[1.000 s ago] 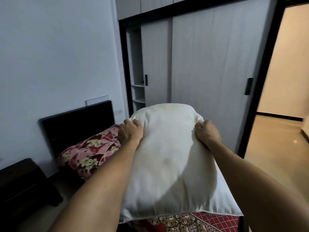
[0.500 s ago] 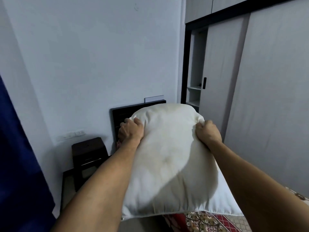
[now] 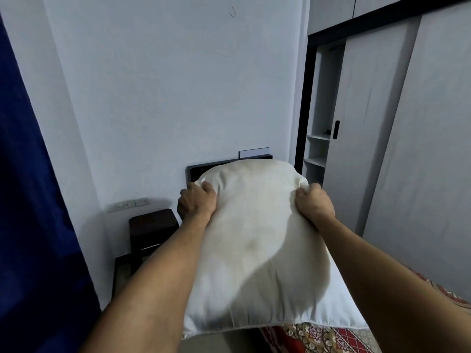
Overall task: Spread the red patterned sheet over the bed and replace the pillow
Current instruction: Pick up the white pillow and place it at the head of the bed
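With the view now swung off the wardrobe to the dark headboard (image 3: 204,167), left hand (image 3: 196,202) and right hand (image 3: 314,204) clamp the white pillow (image 3: 254,240) aloft before it, over the red sheet (image 3: 321,338), ready for placing

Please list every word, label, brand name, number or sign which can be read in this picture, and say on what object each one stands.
There is no readable text.
Pillow, held by the left hand and right hand: plain, no label visible.
Red patterned sheet: ornament only, no letters.
Wall switch plate: any marking too small to read.
Small curved mark on the wall: not a legible character.
Wardrobe: no writing.
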Motion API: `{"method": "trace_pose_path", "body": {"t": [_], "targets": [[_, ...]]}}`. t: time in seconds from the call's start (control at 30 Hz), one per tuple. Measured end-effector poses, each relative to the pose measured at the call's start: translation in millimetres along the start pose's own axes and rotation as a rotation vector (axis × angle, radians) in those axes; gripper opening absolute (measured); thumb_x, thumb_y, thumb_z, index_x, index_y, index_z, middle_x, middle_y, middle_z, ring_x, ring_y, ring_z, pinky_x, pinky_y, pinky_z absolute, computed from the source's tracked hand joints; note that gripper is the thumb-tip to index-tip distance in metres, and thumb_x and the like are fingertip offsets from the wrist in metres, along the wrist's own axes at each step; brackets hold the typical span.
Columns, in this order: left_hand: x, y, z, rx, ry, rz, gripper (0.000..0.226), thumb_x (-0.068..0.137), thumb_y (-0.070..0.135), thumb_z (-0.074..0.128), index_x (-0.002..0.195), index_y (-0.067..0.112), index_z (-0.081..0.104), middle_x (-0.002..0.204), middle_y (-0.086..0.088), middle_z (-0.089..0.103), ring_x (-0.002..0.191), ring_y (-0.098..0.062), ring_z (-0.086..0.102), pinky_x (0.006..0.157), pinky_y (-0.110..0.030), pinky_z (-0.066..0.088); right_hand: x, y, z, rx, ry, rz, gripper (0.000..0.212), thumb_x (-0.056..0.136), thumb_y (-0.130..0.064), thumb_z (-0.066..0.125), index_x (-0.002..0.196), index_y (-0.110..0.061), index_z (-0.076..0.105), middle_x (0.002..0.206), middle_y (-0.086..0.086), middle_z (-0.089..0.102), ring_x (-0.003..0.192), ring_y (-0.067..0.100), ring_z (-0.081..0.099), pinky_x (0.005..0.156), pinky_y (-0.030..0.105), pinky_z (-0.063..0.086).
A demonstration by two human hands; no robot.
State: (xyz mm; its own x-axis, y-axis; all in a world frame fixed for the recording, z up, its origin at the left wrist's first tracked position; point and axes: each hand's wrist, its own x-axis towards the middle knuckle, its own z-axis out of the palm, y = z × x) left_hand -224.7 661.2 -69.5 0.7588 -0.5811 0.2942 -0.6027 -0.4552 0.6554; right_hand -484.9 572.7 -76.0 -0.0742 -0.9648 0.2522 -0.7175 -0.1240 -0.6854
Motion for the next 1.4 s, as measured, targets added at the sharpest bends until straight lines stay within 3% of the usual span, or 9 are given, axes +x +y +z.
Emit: {"method": "trace_pose_path", "body": {"t": [0.8, 1.4], "targets": [[116, -54, 14, 0.012, -0.018, -0.058, 0.057, 0.099, 0.048, 0.035, 0.13, 0.004, 0.052, 0.128, -0.02, 0.056, 0.117, -0.041, 0.055, 0.087, -0.044, 0.045, 46, -73, 103, 0.02, -0.025, -0.007, 0.046, 0.101, -0.037, 0.045, 0.131, -0.002, 0.05, 0.132, 0.019, 0.057, 0.117, 0.038, 0.058, 0.097, 0.045, 0.048], [214, -29, 83, 0.027, -0.01, -0.075, 0.059, 0.098, 0.049, 0.034, 0.13, 0.003, 0.052, 0.128, -0.021, 0.057, 0.115, -0.04, 0.056, 0.083, -0.041, 0.043, 164, -85, 166, 0.022, -0.059, -0.015, 0.049, 0.099, -0.04, 0.042, 0.13, -0.003, 0.048, 0.132, 0.02, 0.057, 0.12, 0.04, 0.056, 0.101, 0.05, 0.046]]}}
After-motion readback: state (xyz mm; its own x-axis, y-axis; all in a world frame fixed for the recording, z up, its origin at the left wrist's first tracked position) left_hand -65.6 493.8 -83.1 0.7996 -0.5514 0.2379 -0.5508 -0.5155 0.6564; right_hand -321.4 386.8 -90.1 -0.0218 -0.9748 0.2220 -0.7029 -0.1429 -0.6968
